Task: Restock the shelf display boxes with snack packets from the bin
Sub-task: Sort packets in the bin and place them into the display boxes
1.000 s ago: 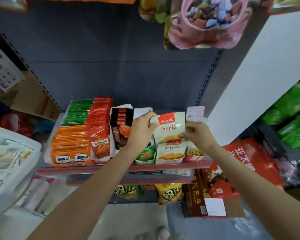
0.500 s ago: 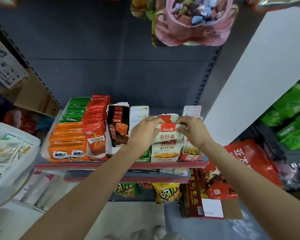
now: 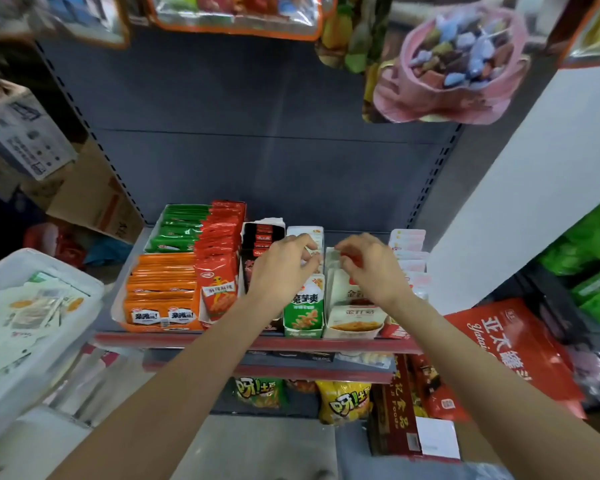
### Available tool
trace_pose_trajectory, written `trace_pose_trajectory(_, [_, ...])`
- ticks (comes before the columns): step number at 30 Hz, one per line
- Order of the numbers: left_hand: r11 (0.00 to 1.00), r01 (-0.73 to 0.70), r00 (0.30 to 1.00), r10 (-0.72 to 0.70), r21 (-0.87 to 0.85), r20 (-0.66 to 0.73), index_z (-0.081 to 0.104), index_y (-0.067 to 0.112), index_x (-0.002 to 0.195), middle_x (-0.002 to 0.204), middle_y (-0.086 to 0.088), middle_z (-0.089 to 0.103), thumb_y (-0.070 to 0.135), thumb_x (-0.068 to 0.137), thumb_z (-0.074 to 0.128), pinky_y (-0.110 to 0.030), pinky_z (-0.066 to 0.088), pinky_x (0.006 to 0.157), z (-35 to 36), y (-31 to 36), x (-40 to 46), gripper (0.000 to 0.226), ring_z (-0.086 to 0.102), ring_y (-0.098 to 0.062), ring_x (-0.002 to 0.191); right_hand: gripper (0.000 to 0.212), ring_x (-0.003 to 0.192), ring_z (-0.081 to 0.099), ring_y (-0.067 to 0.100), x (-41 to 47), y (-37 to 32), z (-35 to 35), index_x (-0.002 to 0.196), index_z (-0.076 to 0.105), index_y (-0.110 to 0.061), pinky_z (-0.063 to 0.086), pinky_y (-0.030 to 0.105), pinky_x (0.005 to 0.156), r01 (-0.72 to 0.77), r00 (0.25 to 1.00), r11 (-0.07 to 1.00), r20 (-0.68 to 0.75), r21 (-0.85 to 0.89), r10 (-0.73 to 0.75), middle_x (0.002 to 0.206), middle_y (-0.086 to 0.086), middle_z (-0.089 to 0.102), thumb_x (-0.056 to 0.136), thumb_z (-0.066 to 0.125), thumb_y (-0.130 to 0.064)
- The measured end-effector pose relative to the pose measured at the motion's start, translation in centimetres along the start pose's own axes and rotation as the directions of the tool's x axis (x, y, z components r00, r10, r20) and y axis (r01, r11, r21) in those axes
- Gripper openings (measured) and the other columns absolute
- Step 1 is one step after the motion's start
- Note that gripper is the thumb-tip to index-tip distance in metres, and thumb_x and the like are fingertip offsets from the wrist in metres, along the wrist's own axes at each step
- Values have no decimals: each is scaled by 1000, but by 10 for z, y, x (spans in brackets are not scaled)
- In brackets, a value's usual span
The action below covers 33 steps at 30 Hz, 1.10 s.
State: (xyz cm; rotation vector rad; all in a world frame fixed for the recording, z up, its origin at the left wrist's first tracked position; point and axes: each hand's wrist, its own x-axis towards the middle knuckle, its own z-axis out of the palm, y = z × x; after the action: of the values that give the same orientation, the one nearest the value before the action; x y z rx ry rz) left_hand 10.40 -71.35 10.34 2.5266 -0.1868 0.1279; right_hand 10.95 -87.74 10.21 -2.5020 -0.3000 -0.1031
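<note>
Both hands reach over a shop shelf of snack display boxes — the left hand hovers with curled fingers over the rear of the green-fronted display box, apparently touching the white packets standing in it, though whether it grips one cannot be told. Right hand, fingers bent, pinches the red top of a cream snack packet that stands inside the cream display box, just beside the green one. From largest to smallest around them: the grey back panel of the shelving; a white plastic bin at the left edge (more cream packets lie loose inside it); a big red bag at the right; orange packets stacked at the shelf's left end; a red-and-orange box beside them; a black box behind the left hand; pink packets at the far right.
</note>
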Motion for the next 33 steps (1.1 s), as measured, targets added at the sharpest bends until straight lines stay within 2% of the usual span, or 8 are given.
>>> trace_pose_trajectory(3, [998, 53, 997, -51, 19, -60, 62, 24, 107, 95, 8, 67, 33, 92, 55, -29, 46, 69, -28, -31, -10, 19, 61, -14, 89, 24, 98, 59, 26, 11, -37, 26, 107, 66, -7, 40, 24, 86, 9, 1000, 1000, 19, 9, -9, 107, 12, 63, 87, 53, -2])
trace_pose_trajectory(7, [990, 143, 981, -140, 12, -137, 62, 23, 104, 93, 7, 67, 33, 93, 52, -27, 43, 64, -76, -99, -35, 17, 62, -16, 85, 25, 102, 59, 23, 25, -107, 77, 110, 66, -9, 38, 24, 89, 53, 996, 999, 70, 10, -53, 111, 10, 64, 90, 52, -7])
trace_pose_trajectory(14, [920, 392, 914, -387, 23, -120, 61, 15, 108, 102, -8, 66, 28, 94, 51, -34, 43, 73, -159, -263, -96, 21, 60, -29, 94, 31, 115, 53, 28, 42, -243, 206, 118, 60, -9, 41, 34, 98, 80, 972, 996, 226, -31, -71, 121, 13, 59, 90, 50, -10])
trace_pose_trajectory(21, [824, 560, 829, -556, 87, -64, 58, 11, 110, 112, -11, 61, 23, 91, 50, -39, 46, 87, -201, -425, -149, 24, 55, -29, 104, 41, 120, 47, 31, 53, -344, 338, 132, 48, -11, 44, 42, 96, 83, 891, 994, 452, -67, -44, 128, 14, 48, 91, 49, -12])
trace_pose_trajectory(25, [790, 567, 799, -596, 232, 77, 49, 8, 125, 122, -13, 54, 24, 93, 50, -40, 43, 95, -208, -496, -160, 36, 50, -28, 115, 42, 122, 42, 31, 67, -376, 395, 135, 40, -12, 46, 41, 92, 113, 803, 989, 595, -91, -37, 133, 12, 41, 94, 49, -18])
trace_pose_trajectory(28, [801, 544, 782, -592, 251, 195, 35, 8, 140, 139, -13, 42, 23, 93, 52, -34, 34, 105, -211, -535, -163, 52, 40, -26, 129, 57, 129, 35, 30, 80, -384, 435, 142, 31, -12, 40, 42, 100, 137, 771, 984, 636, -117, -31, 140, 13, 36, 93, 55, -25])
trace_pose_trajectory(31, [832, 468, 787, -545, 298, 288, 21, 12, 148, 154, -5, 24, 27, 91, 55, -33, 29, 109, -214, -566, -159, 68, 27, -22, 139, 80, 143, 14, 24, 95, -387, 472, 151, 10, -17, 25, 38, 113, 135, 737, 981, 675, -140, -6, 157, 8, 14, 90, 59, -34])
trace_pose_trajectory(33, [852, 415, 784, -513, 320, 350, 12, 14, 150, 158, -1, 10, 29, 92, 56, -31, 24, 111, -215, -579, -156, 75, 16, -18, 144, 92, 146, 2, 22, 105, -388, 493, 152, 1, -19, 15, 36, 116, 150, 709, 975, 705, -166, 11, 159, 6, -3, 87, 63, -41])
